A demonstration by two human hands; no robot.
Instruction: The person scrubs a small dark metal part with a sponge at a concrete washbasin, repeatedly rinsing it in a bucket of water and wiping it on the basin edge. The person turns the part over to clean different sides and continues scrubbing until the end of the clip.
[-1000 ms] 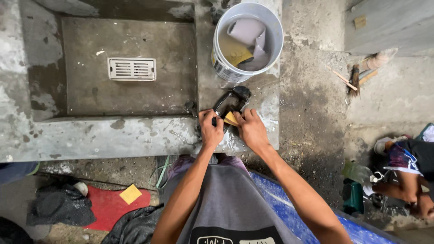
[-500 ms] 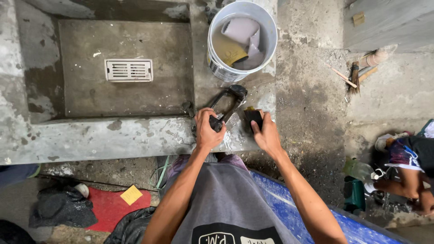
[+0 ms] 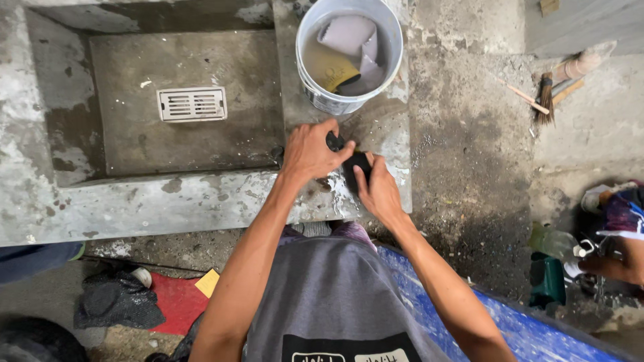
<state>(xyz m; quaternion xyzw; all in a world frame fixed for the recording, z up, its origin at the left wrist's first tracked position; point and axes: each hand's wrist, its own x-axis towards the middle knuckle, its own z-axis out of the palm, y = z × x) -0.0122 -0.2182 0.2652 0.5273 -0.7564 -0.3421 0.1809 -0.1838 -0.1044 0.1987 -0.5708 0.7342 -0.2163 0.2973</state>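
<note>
My left hand (image 3: 312, 151) is closed over a black plastic part (image 3: 335, 142) that lies on the wet concrete ledge (image 3: 392, 144). Just to its right, my right hand (image 3: 379, 191) presses a small dark pad (image 3: 357, 164) against that part. Most of the part is hidden under my fingers. Right behind my hands stands a white bucket (image 3: 396, 40) holding cloudy water, grey sheets and a yellowish sheet.
A sunken concrete basin (image 3: 134, 67) with a white drain grate (image 3: 192, 104) lies to the left. A small brush (image 3: 547, 94) rests on the floor at the right. Another person's hand (image 3: 617, 261) works at the right edge near a green bottle (image 3: 550, 241). Below left lie a red mat (image 3: 176, 302) and a dark cloth (image 3: 117, 298).
My hands, half a second ago apart with the black part and the pad held separately, have come together, and my left hand now covers the part on the ledge.
</note>
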